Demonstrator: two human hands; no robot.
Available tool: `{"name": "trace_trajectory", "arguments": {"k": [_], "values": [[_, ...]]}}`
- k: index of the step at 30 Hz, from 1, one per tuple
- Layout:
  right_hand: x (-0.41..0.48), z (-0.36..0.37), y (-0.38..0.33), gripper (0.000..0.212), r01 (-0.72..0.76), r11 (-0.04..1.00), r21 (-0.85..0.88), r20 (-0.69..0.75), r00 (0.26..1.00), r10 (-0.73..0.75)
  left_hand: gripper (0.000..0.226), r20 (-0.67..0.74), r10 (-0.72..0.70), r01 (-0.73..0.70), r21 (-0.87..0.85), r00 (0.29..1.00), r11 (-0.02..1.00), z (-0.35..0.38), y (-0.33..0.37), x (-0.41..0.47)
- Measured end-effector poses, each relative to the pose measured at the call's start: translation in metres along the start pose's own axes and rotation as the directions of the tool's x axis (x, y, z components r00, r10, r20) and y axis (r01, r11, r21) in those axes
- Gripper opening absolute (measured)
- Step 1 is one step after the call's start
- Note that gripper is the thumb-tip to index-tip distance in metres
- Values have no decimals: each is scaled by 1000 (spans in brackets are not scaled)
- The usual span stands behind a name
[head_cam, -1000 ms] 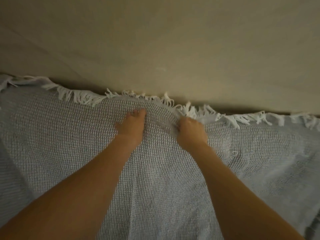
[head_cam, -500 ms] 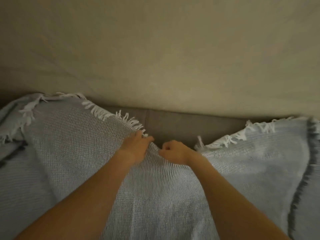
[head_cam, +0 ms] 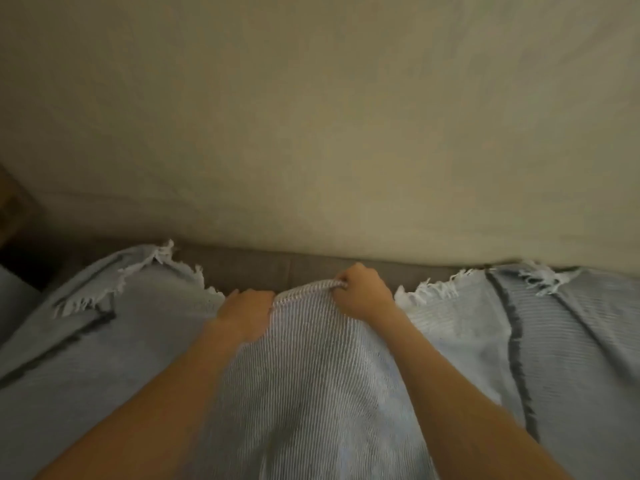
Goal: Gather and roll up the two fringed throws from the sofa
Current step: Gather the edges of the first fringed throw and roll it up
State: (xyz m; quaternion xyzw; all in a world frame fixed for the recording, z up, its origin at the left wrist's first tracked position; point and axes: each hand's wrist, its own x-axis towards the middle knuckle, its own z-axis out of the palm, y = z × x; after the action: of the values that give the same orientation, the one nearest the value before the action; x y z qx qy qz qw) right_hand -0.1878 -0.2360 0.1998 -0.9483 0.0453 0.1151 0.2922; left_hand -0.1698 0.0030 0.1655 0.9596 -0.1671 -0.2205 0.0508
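Note:
A pale blue-grey woven throw with white fringe and dark stripes lies spread over the sofa and fills the lower half of the view. My left hand and my right hand both grip a bunched fold of the throw at its far middle, fingers curled round the cloth. The fold stands up between the two hands. The fringed edge falls away on both sides of the hands. I cannot tell a second throw apart from this one.
The brown-grey sofa back shows as a strip just beyond the hands. A plain beige wall fills the upper half. A dark gap lies at the far left.
The middle of the fringed edge has been pulled toward me and bunched, baring the sofa back. My hands drew close together, then spread slightly; the throw's sides have folded in.

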Motion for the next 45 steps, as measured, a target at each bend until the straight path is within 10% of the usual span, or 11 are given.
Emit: {"name": "trace_trajectory", "arguments": {"k": [8,17,21,24,27,33,41,45], "values": [[-84,-69,-55,36,206,973,101,-362,919,-157,26,-435,-2,-207,-432,901,878,-83,66,-66],[-142,-163,-143,42,501,809,308,-720,678,-146,28,-721,-184,-574,-658,668,487,-222,143,-155],[-156,-186,-160,39,579,777,246,-797,578,-178,18,-662,-55,-636,-738,748,227,-251,153,-181],[-163,-186,-163,33,573,795,198,-797,567,-210,26,-630,136,-638,-710,764,298,-244,156,-190],[-166,-177,-156,19,540,818,200,-787,586,-195,25,-621,39,-606,-747,783,274,-227,160,-188],[-171,-159,-110,25,460,772,439,-338,880,-332,20,-586,-78,-529,-775,807,346,-197,150,-179],[-157,-128,-59,29,210,973,94,253,940,-227,19,-561,-262,-412,-790,786,455,-166,129,-153],[-151,-98,-34,59,99,938,-332,395,917,43,20,-437,-607,-414,-891,664,188,-168,111,-145]]}}
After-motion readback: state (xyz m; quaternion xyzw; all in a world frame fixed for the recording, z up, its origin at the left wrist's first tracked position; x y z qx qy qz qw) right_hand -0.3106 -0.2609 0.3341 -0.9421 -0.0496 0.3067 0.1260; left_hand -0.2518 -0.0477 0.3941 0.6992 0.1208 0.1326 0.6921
